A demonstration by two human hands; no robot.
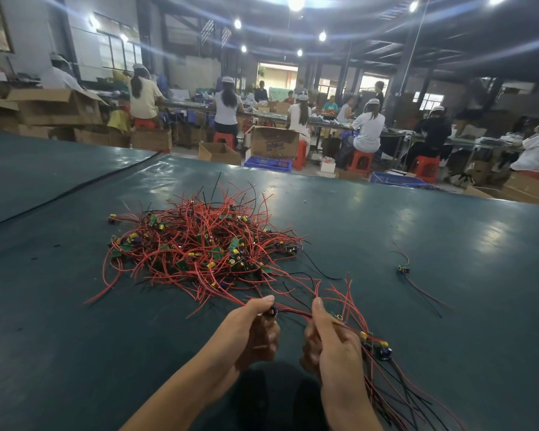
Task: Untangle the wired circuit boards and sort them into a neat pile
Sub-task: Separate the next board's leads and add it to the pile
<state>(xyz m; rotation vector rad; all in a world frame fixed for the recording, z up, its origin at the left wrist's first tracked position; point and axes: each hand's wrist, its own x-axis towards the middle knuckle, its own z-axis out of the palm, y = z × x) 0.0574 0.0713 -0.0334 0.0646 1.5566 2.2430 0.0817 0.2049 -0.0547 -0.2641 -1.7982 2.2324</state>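
A big tangled heap of small green circuit boards (199, 244) with red and black wires lies on the dark green table cover (75, 306) ahead of me. My left hand (255, 328) pinches one small board by its wires at the heap's near edge. Just to its right, my right hand (327, 337) grips a bundle of sorted boards (375, 345), whose wires trail down to the right. A red wire stretches between both hands. One lone wired board (403, 269) lies apart on the right.
The table's far edge runs across the view. Beyond it stand cardboard boxes (274, 143), blue crates (268, 164) and red stools (360, 161), with several seated people at long benches. A black seam (75, 188) crosses the cover at left.
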